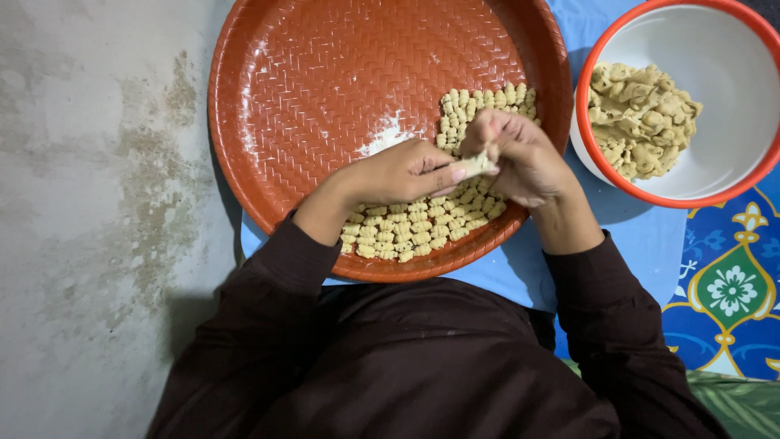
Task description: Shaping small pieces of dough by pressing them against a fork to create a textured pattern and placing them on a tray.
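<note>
From my seat the biggest thing in view is the grey concrete floor (89, 203), stained and bare on the left side. On it lies a blue patterned mat (723, 284), and over that a plain light blue cloth (642, 236). On the cloth sits the round orange woven-pattern tray (325, 89), dusted with a patch of white flour (382, 138). To its right, just beside the rim, is a white bowl with an orange edge (731, 146) holding a lump of beige dough (642, 118).

Rows of small shaped dough pieces (406, 232) run along the near and right part of the tray, packed close together.

Above them, my left hand (398, 175) and right hand (520, 158) meet over the tray. The left thumb and fingers are narrowed onto a small bit of dough (475, 164); the right hand is curled tight around the same bit from the other side, so both are holding it between them.

As I judge it, doing this step well means keeping the pinch light so the piece keeps its shape, working it to match the size of the finished ones, and holding it low over the tray, near the open end of the rows.
</note>
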